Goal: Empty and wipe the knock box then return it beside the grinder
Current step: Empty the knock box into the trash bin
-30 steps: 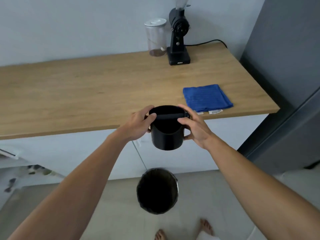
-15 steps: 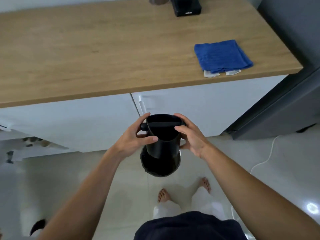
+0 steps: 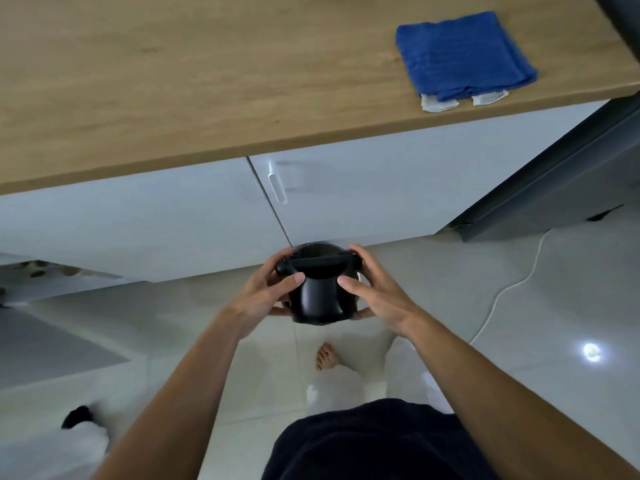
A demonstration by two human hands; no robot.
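The black knock box (image 3: 320, 296) with its knock bar across the top is held low in front of the white cabinets, tilted with its mouth turned away from me. My left hand (image 3: 263, 299) grips its left side and my right hand (image 3: 374, 296) grips its right side. The black floor bin is almost wholly hidden under the box and my hands. A folded blue cloth (image 3: 460, 55) lies on the wooden counter (image 3: 173, 81) near its front right edge. The grinder is out of view.
White cabinet doors with a small handle (image 3: 277, 181) run below the counter. A dark grey appliance (image 3: 554, 188) stands at the right, with a white cable (image 3: 502, 289) on the tiled floor. My bare foot (image 3: 325, 356) is under the box.
My hands have lowered the knock box from counter height down toward the floor bin and tipped it forward. My view has dropped, so the grinder and jar have left the frame.
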